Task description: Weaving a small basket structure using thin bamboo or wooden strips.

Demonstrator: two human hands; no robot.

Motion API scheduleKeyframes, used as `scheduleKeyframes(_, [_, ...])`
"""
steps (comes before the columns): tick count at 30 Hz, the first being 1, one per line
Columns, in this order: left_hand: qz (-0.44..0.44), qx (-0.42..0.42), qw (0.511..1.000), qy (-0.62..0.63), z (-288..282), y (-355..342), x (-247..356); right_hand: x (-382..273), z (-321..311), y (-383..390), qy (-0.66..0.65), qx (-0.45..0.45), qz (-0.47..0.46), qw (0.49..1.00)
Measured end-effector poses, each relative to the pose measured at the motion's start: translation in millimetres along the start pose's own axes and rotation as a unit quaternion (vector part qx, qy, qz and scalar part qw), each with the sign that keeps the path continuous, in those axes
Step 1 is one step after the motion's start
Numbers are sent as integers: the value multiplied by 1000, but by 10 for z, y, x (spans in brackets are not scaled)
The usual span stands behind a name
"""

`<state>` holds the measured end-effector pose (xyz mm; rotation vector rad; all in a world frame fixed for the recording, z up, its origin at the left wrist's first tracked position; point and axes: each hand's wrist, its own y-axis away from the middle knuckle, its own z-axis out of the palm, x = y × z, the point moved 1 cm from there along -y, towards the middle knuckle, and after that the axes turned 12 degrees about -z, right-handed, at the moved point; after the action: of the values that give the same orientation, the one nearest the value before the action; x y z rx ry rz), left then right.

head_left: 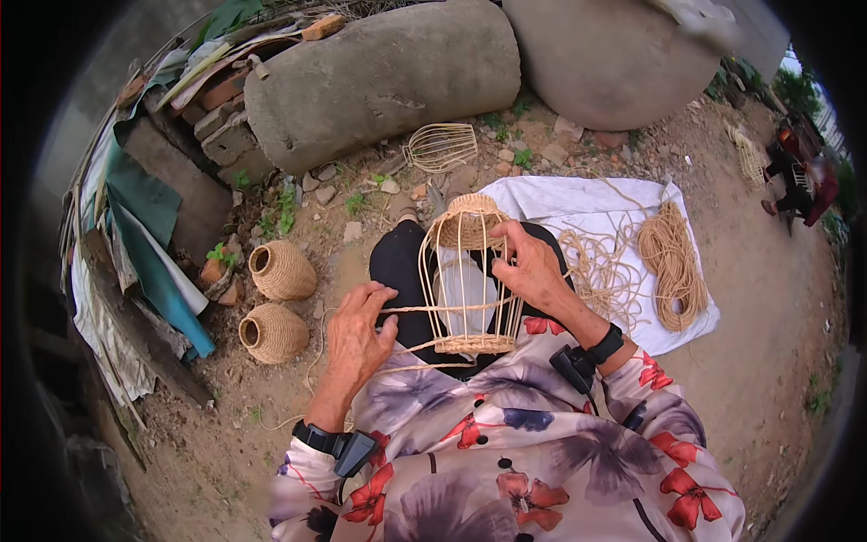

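Gripping upright wire frame (465, 285) with right hand (528, 266); pinching cord (424, 309) strung sideways across it in left hand (357, 339).

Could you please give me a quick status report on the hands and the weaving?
Left hand pinching the rope strand. Right hand gripping the wire frame, woven at both ends. Nothing in the way.

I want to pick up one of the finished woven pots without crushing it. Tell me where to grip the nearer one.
Grip the nearer woven pot around its round belly, coming from above. It lies on its side on the dirt, mouth toward the person's left, so the fingers can span the wide middle. The mouth rim looks narrower and less steady to pinch.
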<state>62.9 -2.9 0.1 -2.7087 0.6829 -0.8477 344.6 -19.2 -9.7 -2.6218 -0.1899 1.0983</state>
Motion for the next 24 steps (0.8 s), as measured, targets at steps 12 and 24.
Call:
scheduleKeyframes(12, [-348, 20, 887, -302, -483, 107, -1374, 103, -45, -13, -46, -14, 14, 999])
scheduleKeyframes(24, [26, -97, 983, 152, 215, -49, 93, 152, 10, 11, -70, -21, 22, 997])
